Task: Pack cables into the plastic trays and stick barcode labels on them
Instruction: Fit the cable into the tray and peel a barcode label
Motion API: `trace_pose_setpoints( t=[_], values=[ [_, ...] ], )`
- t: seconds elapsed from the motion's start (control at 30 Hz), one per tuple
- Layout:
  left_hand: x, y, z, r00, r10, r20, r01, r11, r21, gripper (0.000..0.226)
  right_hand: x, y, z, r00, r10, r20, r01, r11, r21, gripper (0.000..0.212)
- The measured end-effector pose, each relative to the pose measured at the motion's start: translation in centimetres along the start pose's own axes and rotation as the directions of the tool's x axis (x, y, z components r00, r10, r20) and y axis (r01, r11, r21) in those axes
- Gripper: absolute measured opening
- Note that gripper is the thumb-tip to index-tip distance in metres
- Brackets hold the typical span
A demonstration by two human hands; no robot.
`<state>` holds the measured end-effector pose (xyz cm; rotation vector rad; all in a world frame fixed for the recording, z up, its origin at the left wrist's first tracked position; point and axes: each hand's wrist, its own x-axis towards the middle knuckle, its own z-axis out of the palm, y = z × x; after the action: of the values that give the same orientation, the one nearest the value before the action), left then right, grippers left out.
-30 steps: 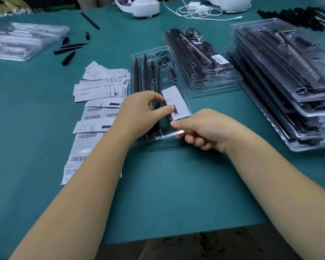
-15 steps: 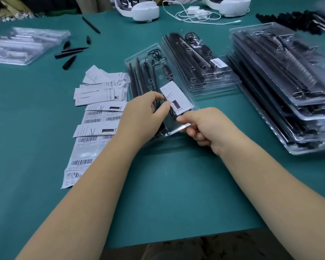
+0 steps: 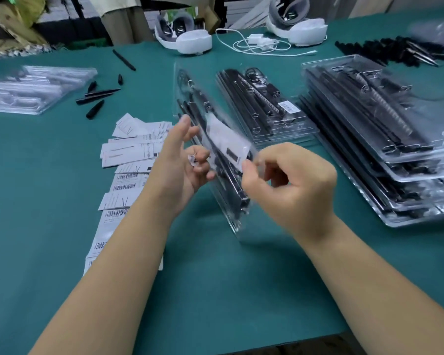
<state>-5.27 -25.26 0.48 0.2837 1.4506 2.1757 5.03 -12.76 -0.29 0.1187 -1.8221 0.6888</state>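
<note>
Teal felt-covered counter carries tall stacks of filled clear trays, then scattered barcode labels. Clear plastic cable tray, flat earlier, now tilts up: right hand pinches its edge, left hand supports it, fingers loose.

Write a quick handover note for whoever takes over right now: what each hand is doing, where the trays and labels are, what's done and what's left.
Right hand: grip pinches the edge of the packed tray, tilted up off the table; the tray already carries a white label.
Left hand: fingers spread beside the tray, a small barcode sticker on them.
Label sheets lie in a row on the left.
Done: labelled tray stack in the middle, a bigger stack on the right.
Left: stick the barcode on this tray, stack it, then fill the empty trays at far left.
</note>
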Motion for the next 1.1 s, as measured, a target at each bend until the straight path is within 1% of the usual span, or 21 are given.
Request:
trace_pose_setpoints(
  t=[0.07,0.1,0.2,0.27,0.33,0.4,0.43,0.47,0.53,0.57,0.6,0.67,0.7,0.77,0.83,0.87,0.9,0.97,1.0,1.07,1.1],
  values=[
    [-0.4,0.6,-0.2,0.999,-0.043,0.016,0.044,0.994,-0.102,0.066,-0.1,-0.7,-0.2,0.993,-0.121,0.0,0.121,0.991,0.061,0.022],
    [-0.6,1.0,-0.3,0.997,-0.071,0.016,0.072,0.99,-0.123,0.075,0.0,-1.0,-0.2,0.988,-0.152,0.025,0.149,0.984,0.097,0.021],
    [-0.9,2.1,-1.1,0.991,-0.132,-0.023,0.129,0.986,-0.101,0.105,0.2,-1.4,0.0,0.971,-0.178,0.159,0.151,0.975,0.165,0.026],
    [-1.2,2.8,-1.7,0.988,-0.152,-0.02,0.151,0.988,-0.028,0.11,0.0,-1.5,0.1,0.936,-0.172,0.306,0.101,0.967,0.235,0.029],
    [-1.5,3.4,-2.0,0.987,-0.161,-0.016,0.161,0.986,0.045,0.1,-0.3,-1.7,0.1,0.868,-0.131,0.48,-0.061,0.93,0.363,0.034],
    [-1.7,3.9,-2.4,0.989,-0.144,-0.037,0.147,0.983,0.108,0.077,-0.5,-1.7,-0.1,0.798,-0.072,0.598,-0.269,0.845,0.462,0.038],
    [-1.7,4.1,-2.6,0.99,-0.128,-0.057,0.136,0.979,0.155,0.062,-0.6,-1.6,0.0,0.778,-0.021,0.628,-0.36,0.805,0.472,0.038],
    [-1.7,4.1,-2.9,0.991,-0.104,-0.081,0.118,0.973,0.198,0.046,-0.6,-1.5,0.0,0.761,0.059,0.646,-0.441,0.777,0.449,0.036],
    [-1.6,3.9,-3.2,0.99,-0.035,-0.137,0.071,0.962,0.265,0.023,-0.5,-1.0,0.5,0.704,0.298,0.645,-0.605,0.727,0.324,0.023],
    [-1.6,3.8,-3.1,0.988,-0.006,-0.155,0.05,0.957,0.286,0.019,-0.4,-0.5,0.8,0.654,0.415,0.632,-0.675,0.697,0.241,0.017],
    [-1.5,3.6,-3.0,0.986,0.008,-0.166,0.041,0.956,0.292,0.02,-0.4,0.2,1.1,0.591,0.512,0.623,-0.729,0.67,0.141,0.018],
    [-1.5,3.2,-2.9,0.985,-0.002,-0.175,0.051,0.96,0.275,0.023,-0.3,1.7,1.4,0.441,0.651,0.617,-0.798,0.6,-0.062,0.031],
    [-1.4,3.0,-2.9,0.985,-0.018,-0.172,0.064,0.961,0.27,0.022,-0.2,2.3,1.5,0.371,0.693,0.618,-0.827,0.549,-0.119,0.04],
    [-1.0,2.6,-3.2,0.983,-0.072,-0.169,0.112,0.964,0.241,0.021,-0.1,3.2,1.5,0.276,0.74,0.614,-0.895,0.43,-0.117,0.053],
    [-0.4,2.1,-3.4,0.974,-0.126,-0.187,0.167,0.961,0.22,0.022,-0.2,3.7,1.5,0.219,0.759,0.613,-0.932,0.349,-0.099,0.056],
    [-0.1,1.8,-3.5,0.969,-0.133,-0.209,0.187,0.945,0.267,0.022,-0.3,3.9,1.4,0.207,0.756,0.621,-0.921,0.364,-0.136,0.055],
    [0.2,1.4,-3.5,0.96,-0.123,-0.252,0.214,0.902,0.375,0.022,-0.3,4.0,1.4,0.198,0.747,0.635,-0.893,0.404,-0.197,0.052],
    [0.8,1.0,-3.8,0.934,-0.052,-0.353,0.275,0.736,0.619,0.029,-0.3,4.2,1.1,0.183,0.731,0.657,-0.826,0.477,-0.3,0.046],
    [0.9,0.9,-4.0,0.927,-0.02,-0.375,0.293,0.664,0.688,0.035,-0.2,4.2,1.0,0.184,0.729,0.66,-0.794,0.506,-0.337,0.044],
    [0.9,0.7,-4.1,0.933,0.037,-0.359,0.282,0.544,0.791,0.045,0.0,4.2,0.6,0.224,0.726,0.65,-0.684,0.592,-0.426,0.04],
    [0.9,0.6,-4.1,0.939,0.083,-0.333,0.269,0.425,0.864,0.05,0.0,4.2,0.4,0.259,0.728,0.635,-0.605,0.635,-0.481,0.038]
  ],
)
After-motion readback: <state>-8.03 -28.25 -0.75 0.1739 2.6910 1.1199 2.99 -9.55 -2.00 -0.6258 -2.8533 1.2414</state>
